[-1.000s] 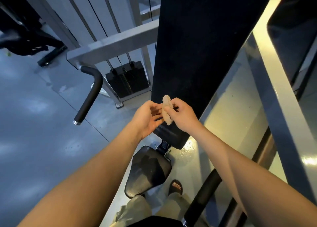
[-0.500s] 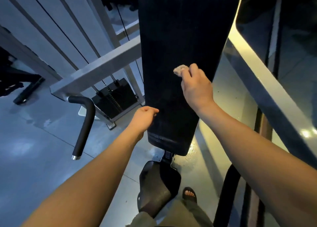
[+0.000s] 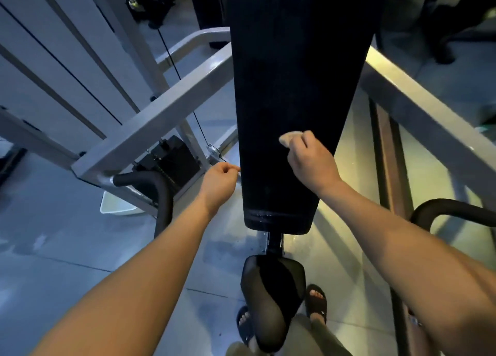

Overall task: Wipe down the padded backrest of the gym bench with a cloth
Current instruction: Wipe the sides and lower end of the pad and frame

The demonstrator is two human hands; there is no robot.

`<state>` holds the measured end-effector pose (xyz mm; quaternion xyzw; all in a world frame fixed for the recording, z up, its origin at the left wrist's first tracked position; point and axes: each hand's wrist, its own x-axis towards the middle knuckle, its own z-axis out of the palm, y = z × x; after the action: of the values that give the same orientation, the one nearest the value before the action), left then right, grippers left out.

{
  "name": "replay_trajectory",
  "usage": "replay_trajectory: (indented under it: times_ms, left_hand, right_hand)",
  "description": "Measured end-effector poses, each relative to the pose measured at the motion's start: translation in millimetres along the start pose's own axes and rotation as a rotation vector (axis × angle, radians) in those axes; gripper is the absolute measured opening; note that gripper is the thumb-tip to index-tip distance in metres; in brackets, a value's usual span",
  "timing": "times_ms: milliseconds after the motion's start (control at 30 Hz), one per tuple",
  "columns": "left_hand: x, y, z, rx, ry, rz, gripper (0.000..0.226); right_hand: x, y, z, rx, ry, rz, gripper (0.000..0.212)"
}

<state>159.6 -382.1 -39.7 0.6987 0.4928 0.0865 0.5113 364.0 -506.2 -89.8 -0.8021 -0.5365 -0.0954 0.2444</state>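
Fingers (image 3: 300,144) of your right hand (image 3: 312,166) are curled and pinching a small, pale beige wadded cloth (image 3: 287,138), holding it against the long black ribbed vinyl padded backrest (image 3: 290,87), low on the pad and toward its right side. Only a corner of the wad shows past your knuckles, so how much fabric is folded under the palm can't be told. Left hand (image 3: 218,186): fingers loosely curled with the thumb tip near the index, holding nothing, just beside the pad's left edge; whether it touches the edge, cannot tell. Handling judgement: the cloth is light and limp, and bunched this small it covers only a narrow strip per pass, so take it flatter under the palm for a wider stroke. The backrest looks firm-skinned over soft foam, fixed on its post above the small black seat pad (image 3: 273,296); it should take pressure without shifting, though its ribbing may drag the cloth. Your left hand could take hold of the pad's side edge if you want bracing. Grey steel frame bar (image 3: 150,124) runs close on the left; watch that elbow.
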Motion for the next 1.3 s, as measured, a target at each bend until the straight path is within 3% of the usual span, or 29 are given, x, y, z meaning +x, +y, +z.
replay_trajectory:
  times_ms: [100, 267, 333, 433, 533, 600, 700, 800, 933, 1033, 1100, 1200, 1300]
  left_hand:
    - [0, 10, -4, 0.004, -0.020, 0.042, 0.023]
    - [10, 9, 3, 0.081, -0.038, 0.089, 0.018]
    - [14, 6, 10, 0.157, 0.007, 0.074, 0.018]
    - [14, 3, 26, 0.250, 0.045, 0.097, 0.019]
    - [13, 12, 45, 0.383, -0.006, 0.142, 0.029]
    - [14, 31, 62, 0.487, -0.013, 0.240, 0.034]
    - [8, 73, 89, 0.592, 0.071, 0.480, 0.040]
    - [12, 110, 113, 0.724, 0.195, 0.748, 0.058]
    - [28, 130, 137, 0.925, 0.177, 0.881, 0.076]
    - [32, 126, 148, 1.009, 0.184, 0.858, 0.081]
    - [32, 123, 151, 1.032, 0.201, 0.919, 0.077]
    - [32, 125, 156, 1.084, 0.182, 1.123, 0.067]
    - [38, 141, 163, 1.136, 0.154, 1.284, 0.057]
  right_hand:
    - [49, -9, -28, -0.010, 0.225, -0.040, 0.027]
    - [52, -5, 17, -0.027, 0.207, 0.053, 0.018]
    - [29, -3, 43, -0.011, 0.120, 0.035, 0.021]
    - [-24, 0, 74, 0.000, -0.153, 0.018, 0.033]
    - [-65, 4, 83, 0.102, -0.351, 0.228, 0.036]
    - [-74, 10, 70, 0.235, -0.200, 0.385, 0.036]
    - [-58, 21, 19, 0.467, 0.260, 0.620, 0.033]
    - [-21, 35, -19, 0.527, 0.581, 0.603, 0.030]
    - [-12, 54, 7, 0.359, 0.396, 0.424, 0.032]
    - [-69, 54, 54, 0.389, 0.275, 0.521, 0.037]
    - [-110, 48, 68, 0.553, 0.241, 0.730, 0.037]
    - [-108, 44, 50, 0.697, 0.406, 0.949, 0.033]
    - [-51, 56, 17, 0.764, 0.613, 0.934, 0.027]
